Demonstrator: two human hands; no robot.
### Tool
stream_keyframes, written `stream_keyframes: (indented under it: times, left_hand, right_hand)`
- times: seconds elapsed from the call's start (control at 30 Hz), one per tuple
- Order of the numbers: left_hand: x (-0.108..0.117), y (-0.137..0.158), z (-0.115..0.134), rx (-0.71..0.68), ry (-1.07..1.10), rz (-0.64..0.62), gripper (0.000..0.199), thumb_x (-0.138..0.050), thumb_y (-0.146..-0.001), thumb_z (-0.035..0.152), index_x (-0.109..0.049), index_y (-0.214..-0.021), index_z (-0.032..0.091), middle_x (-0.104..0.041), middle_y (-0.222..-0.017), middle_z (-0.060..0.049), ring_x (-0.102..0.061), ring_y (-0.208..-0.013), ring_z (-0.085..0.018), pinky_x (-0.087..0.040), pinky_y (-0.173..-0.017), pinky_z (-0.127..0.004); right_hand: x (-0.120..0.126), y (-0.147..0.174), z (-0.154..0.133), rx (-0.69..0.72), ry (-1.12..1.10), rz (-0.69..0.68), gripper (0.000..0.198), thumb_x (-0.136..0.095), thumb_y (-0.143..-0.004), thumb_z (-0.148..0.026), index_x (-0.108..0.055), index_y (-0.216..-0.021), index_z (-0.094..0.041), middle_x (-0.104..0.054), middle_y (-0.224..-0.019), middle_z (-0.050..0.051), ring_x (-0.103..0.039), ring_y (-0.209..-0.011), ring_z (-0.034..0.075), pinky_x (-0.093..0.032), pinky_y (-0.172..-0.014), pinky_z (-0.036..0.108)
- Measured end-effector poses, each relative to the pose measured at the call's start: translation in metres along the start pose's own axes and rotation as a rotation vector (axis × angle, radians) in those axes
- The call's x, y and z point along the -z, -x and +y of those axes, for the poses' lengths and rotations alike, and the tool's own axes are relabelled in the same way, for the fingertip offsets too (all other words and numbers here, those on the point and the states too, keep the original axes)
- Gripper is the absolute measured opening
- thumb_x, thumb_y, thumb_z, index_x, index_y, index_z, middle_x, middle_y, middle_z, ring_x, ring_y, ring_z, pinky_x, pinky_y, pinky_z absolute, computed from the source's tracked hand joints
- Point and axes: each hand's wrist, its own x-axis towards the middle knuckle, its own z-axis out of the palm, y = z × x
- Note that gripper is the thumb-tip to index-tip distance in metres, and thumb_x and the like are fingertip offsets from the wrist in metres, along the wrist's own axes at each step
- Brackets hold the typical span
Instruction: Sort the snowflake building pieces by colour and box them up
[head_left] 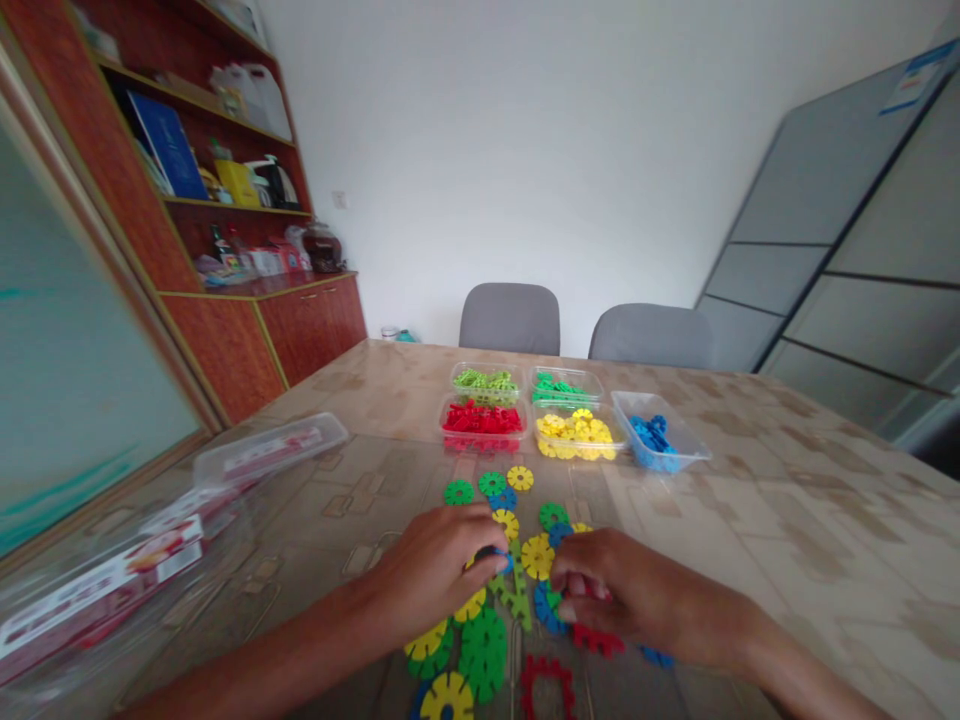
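My left hand (444,562) hovers over the loose notched plastic discs, thumb and forefinger pinched at a small blue notched disc (508,562). To its right, my right hand (619,583) is closed with curled fingers; what they grip is hidden. Between the hands lie a light-green notched strip (514,592) and a yellow disc (537,556). Below the right fingers are a blue disc (550,608) and a red toothed piece (598,640). Nearer me rest a green piece (482,652), a yellow disc (448,697) and a red square frame (548,686).
Clear tubs hold red pieces (484,422), yellow discs (576,432), blue pieces (653,437), light-green pieces (486,382) and green pieces (559,386). Left on the table are a clear lid (274,447) and a box (112,590) in plastic. Two grey chairs (510,318) stand behind.
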Motion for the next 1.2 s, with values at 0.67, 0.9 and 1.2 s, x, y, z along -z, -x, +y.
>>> stream_keyframes:
  times: [0.67,0.9,1.2]
  left_hand:
    - [0.004,0.002,-0.007,-0.101,-0.099,-0.185,0.012,-0.056,-0.09,0.024,-0.063,-0.083,0.02,-0.066,-0.08,0.001,-0.062,-0.078,-0.015,-0.038,-0.066,-0.021]
    - [0.005,0.001,-0.007,-0.074,-0.129,-0.183,0.014,-0.054,-0.091,0.023,-0.063,-0.081,0.019,-0.067,-0.079,0.0,-0.062,-0.077,-0.015,-0.037,-0.064,-0.022]
    - [0.005,0.002,-0.007,-0.065,-0.14,-0.199,0.011,-0.057,-0.089,0.023,-0.062,-0.08,0.019,-0.066,-0.08,0.0,-0.062,-0.079,-0.016,-0.038,-0.066,-0.022]
  right_hand:
    - [0.001,0.006,-0.004,-0.117,0.025,0.022,0.015,-0.06,-0.073,-0.007,-0.062,-0.082,-0.019,-0.065,-0.073,-0.001,-0.059,-0.066,0.012,-0.038,-0.057,0.021]
    - [0.008,0.01,0.006,-0.167,0.125,0.068,0.016,-0.065,-0.075,-0.024,-0.064,-0.091,-0.021,-0.065,-0.093,0.005,-0.06,-0.084,0.021,-0.043,-0.071,0.028]
    - [0.006,0.008,-0.001,-0.256,0.072,0.003,0.038,-0.081,-0.057,-0.023,-0.062,-0.09,-0.022,-0.065,-0.089,0.001,-0.06,-0.081,0.021,-0.042,-0.065,0.026]
